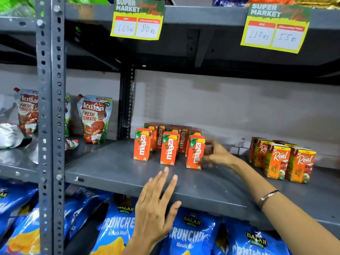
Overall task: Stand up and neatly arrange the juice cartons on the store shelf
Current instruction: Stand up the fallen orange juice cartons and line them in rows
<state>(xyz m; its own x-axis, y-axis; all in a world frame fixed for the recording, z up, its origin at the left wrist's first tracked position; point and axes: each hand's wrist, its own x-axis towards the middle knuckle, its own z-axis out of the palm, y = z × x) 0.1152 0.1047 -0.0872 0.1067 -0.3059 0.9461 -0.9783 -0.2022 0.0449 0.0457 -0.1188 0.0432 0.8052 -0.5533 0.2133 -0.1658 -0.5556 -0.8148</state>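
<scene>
The step in hand looks like squaring up the front row of Maaza juice cartons [170,144] on the grey shelf [114,168].

Left of the grip, two front cartons stand upright and apart: one [142,144] far out, one [169,148] nearer. The left hand [156,205] hovers flat below them at the shelf edge, fingers spread, grasping nothing.

In the grip stands the third front carton [195,152], upright. The right hand [219,153] clasps its right side, thumb low on the front face. Behind the grip sits a packed back row; I count roughly five, partly hidden.

Right of the grip, well apart, stand the Real apple cartons [281,159]: three clearly in front, more behind, number uncertain.

Next, I judge, the held carton should slide level with its neighbours, and the gaps be evened.
</scene>
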